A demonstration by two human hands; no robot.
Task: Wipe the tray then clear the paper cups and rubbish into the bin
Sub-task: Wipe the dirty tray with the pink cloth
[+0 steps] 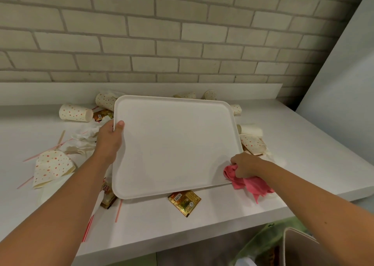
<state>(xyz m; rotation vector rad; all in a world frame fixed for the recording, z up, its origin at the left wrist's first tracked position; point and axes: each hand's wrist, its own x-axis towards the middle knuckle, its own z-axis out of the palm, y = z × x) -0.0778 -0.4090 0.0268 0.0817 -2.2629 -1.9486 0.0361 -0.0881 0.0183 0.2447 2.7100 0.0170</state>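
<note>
On the left of the counter a crushed cup lies flat, and a spotted cup lies on its side farther back. A crumpled napkin sits just beside the left hand, which grips the tray by its left rim, thumb on top. The tray fills the middle of the counter, with rubbish all around it and a gold sachet poking out at its near edge. At the tray's near right corner the right hand clutches a pink cloth, bunched against the tray. More cups lie just past the right rim. The bin stands below the counter, lower right, partly in view
</note>
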